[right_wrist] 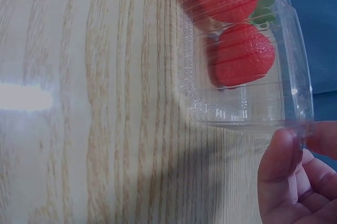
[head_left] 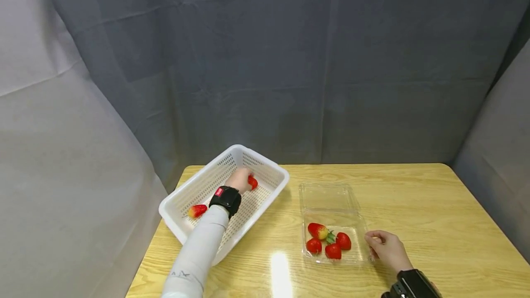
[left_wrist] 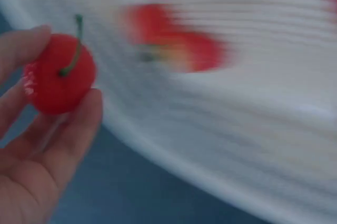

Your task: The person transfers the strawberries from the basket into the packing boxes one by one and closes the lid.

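Observation:
My left hand [head_left: 247, 179] reaches into a white perforated basket [head_left: 265, 162] and pinches a small red fruit [head_left: 253, 182]. In the left wrist view the fingers [left_wrist: 79, 129] hold that red fruit [left_wrist: 52, 87], which has a thin green stem. A strawberry [head_left: 198, 210] lies on the basket floor and shows blurred [left_wrist: 179, 42] in the left wrist view. My right hand [head_left: 372, 240] pinches the right rim of a clear plastic clamshell box [head_left: 327, 197]. The thumb [right_wrist: 279, 155] presses its edge [right_wrist: 295, 87]. Several strawberries [head_left: 327, 242] lie inside, two of them [right_wrist: 242, 56] near the rim.
Basket and box stand on a light wooden table [head_left: 414, 206]. Grey cloth [head_left: 290, 59] hangs behind it and on both sides. The box's lid [head_left: 327, 196] lies open toward the back. A glare spot [head_left: 280, 266] sits on the wood between basket and box.

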Tool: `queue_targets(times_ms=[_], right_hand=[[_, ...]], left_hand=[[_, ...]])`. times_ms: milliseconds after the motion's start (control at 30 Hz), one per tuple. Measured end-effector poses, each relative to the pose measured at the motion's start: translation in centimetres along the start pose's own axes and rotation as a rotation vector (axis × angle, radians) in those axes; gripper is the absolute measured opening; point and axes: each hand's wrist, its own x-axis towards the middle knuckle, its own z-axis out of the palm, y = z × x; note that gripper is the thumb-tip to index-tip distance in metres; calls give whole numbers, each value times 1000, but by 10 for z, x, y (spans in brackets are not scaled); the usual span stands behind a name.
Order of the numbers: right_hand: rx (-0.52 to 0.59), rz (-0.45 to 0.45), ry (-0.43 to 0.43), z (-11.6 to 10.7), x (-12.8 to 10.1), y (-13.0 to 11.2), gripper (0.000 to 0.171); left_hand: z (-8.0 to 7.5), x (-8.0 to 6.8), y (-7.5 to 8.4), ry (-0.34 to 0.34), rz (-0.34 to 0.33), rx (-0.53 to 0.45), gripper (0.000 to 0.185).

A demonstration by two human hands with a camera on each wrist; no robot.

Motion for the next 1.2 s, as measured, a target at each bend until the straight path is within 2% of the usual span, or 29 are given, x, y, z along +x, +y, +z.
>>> queue_targets(times_ms=[33,67,167,233,300,400,533,633,733,867,967,1033,1100,1200], right_hand=[[-1,3,1,0,0,0,28],[-3,-1,2,-1,-1,0,28],[6,-4,-1,0,-1,-1,29],[14,-9,-6,0,-1,-1,30],[18,-9,-8,0,-1,-1,30],[15,-11,-6,0,-1,-1,30],[17,-8,-5,1,-1,0,30],[21,-9,-5,1,-1,0,31],[22,-12,-5,1,-1,0,30],[20,-11,-7,1,-1,-1,28],[19,-18,-11,1,-1,-2,30],[20,-8,-11,1,-2,-3,30],[23,0,-12,2,-2,-4,31],[29,11,-11,3,-3,-4,31]], left_hand=[[-12,0,26,44,76,-18,31],[-17,1,47,83,162,-23,34],[-17,4,100,91,344,-56,36],[-5,2,126,44,410,-72,37],[14,-2,145,-13,455,-74,36],[50,-10,162,-88,492,-59,36],[96,-21,173,-164,511,25,36],[119,-30,177,-198,541,144,35],[130,-36,180,-215,562,229,33],[131,-42,182,-225,571,283,29],[123,-41,179,-243,569,241,32],[109,-36,173,-233,540,176,37],[85,-28,163,-209,479,114,43],[41,-16,134,-101,361,90,45]])
